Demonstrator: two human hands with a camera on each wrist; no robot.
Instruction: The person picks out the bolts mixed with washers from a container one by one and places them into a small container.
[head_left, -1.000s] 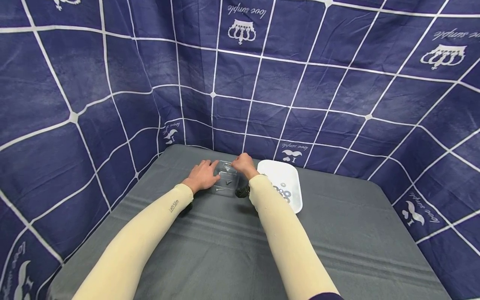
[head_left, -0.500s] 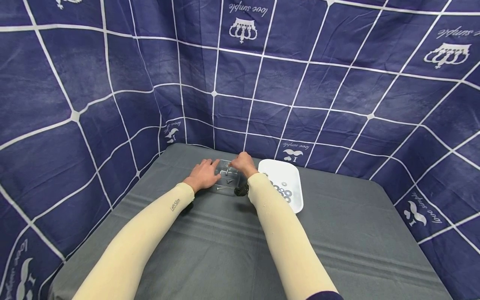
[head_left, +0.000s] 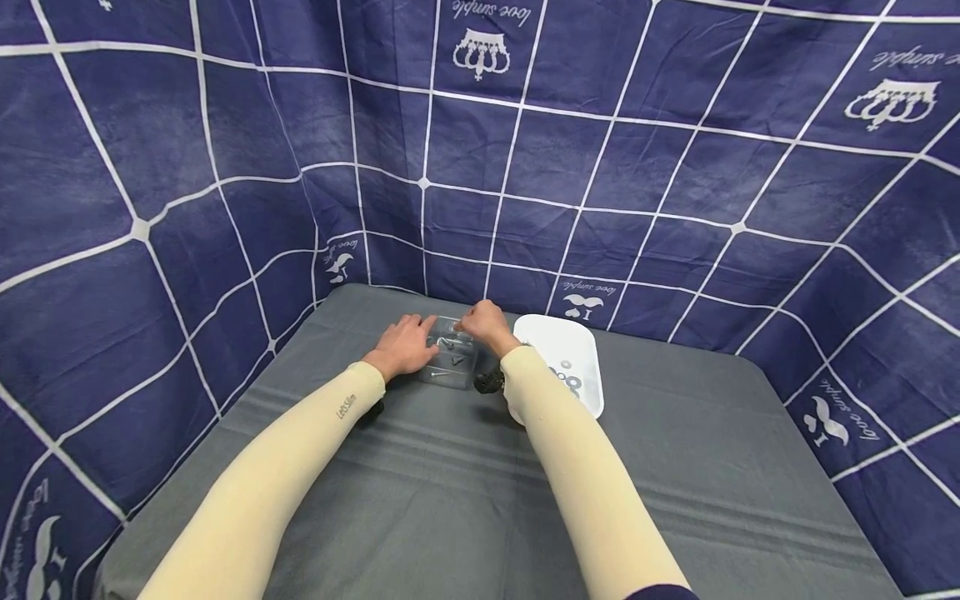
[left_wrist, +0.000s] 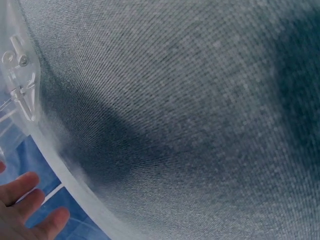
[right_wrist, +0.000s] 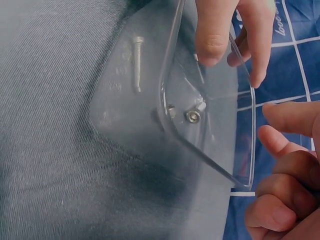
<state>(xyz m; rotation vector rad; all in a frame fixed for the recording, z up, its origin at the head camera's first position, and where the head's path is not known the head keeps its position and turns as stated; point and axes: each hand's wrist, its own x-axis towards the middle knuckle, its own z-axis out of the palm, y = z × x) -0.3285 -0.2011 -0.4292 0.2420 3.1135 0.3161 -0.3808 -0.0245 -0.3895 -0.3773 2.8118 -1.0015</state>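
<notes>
A clear plastic box [head_left: 467, 379] with compartments stands at the back of the table, several metal bolts inside. My left hand [head_left: 405, 343] rests at its left side; in the right wrist view, the thumb hangs inside the rim [right_wrist: 162, 95] and a straight finger reaches the far edge. Over the box's back right corner is my right hand [head_left: 485, 323]. The right wrist view has its thumb and forefinger stretched out slightly apart, nothing visible between them, other fingers folded. Close by, a bolt [right_wrist: 193, 116] shows its round head; a longer bolt [right_wrist: 138, 65] lies in another compartment.
A white tray [head_left: 543, 329] stands right of the box, partly behind my right forearm, with several grey washers [head_left: 573, 383] in it. Grey cloth [head_left: 450, 500] covers the table. A blue gridded curtain [head_left: 562, 167] hangs along the back and sides.
A bolt close under my right fingertips now lies a little lower left, tilted in the box's middle compartment. Both hands stay nearly where they were; the head view shifts slightly.
</notes>
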